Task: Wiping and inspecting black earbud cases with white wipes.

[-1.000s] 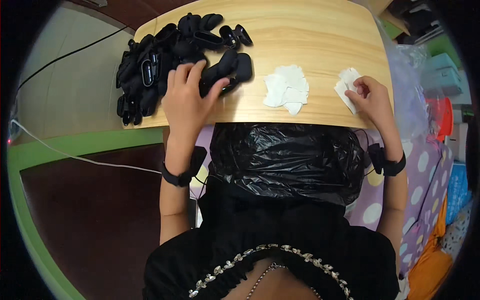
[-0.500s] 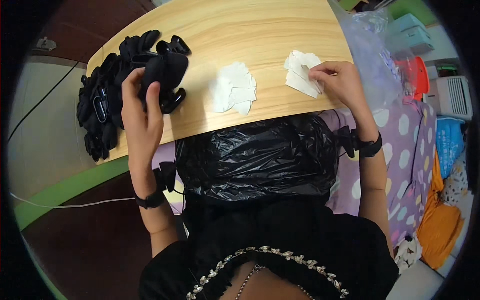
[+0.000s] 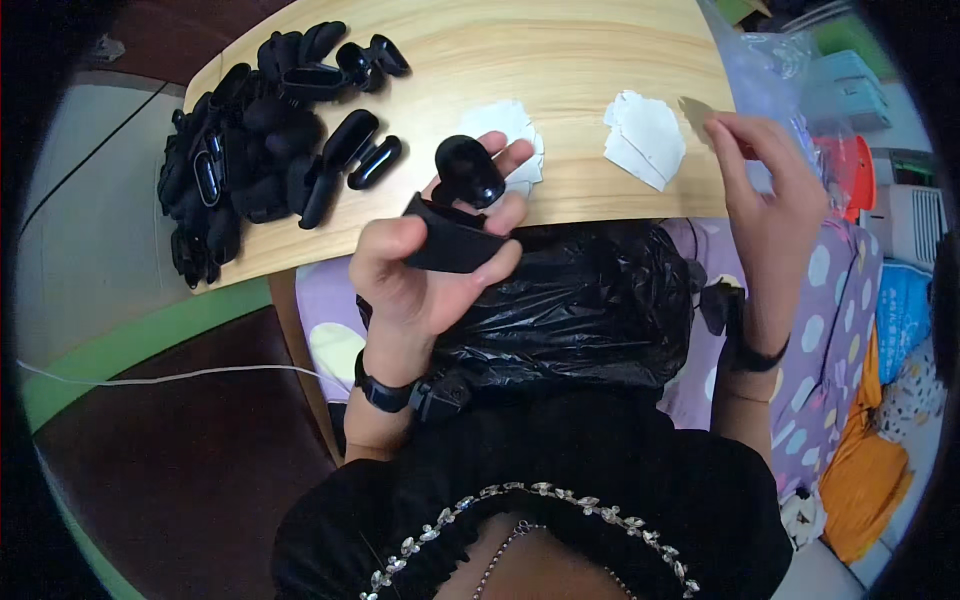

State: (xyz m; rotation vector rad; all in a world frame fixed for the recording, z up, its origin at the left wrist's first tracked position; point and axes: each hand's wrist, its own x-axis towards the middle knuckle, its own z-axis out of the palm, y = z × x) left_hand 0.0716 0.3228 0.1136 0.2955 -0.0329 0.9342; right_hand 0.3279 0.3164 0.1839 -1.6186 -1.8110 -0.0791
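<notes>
Light wooden boards make up the tabletop (image 3: 600, 60), which fills the far part of the scene, with a dark floor to the left and a spotted purple cloth (image 3: 840, 310) hanging on the right. On the far left of the tabletop lies a heap of black plastic cases (image 3: 255, 140), some closed and some lying open, with a few strays just beside it. The person's left hand (image 3: 430, 265) is raised above the near edge of the tabletop, its fingers (image 3: 495, 215) curled round a black case (image 3: 455, 215) that is hinged open, the rounded lid standing up and the flat base lying across the palm. Beyond that hand a small stack of white paper pieces (image 3: 515, 125) rests on the wood, partly hidden by the case. To the right is a second stack of white pieces (image 3: 645, 135). The right hand (image 3: 765, 195) hovers near this stack, thumb and forefinger pinched on a small pale slip (image 3: 695, 110). A crumpled black plastic bag (image 3: 580, 300) sits in the person's lap, just below the tabletop's near edge, between the two forearms.
</notes>
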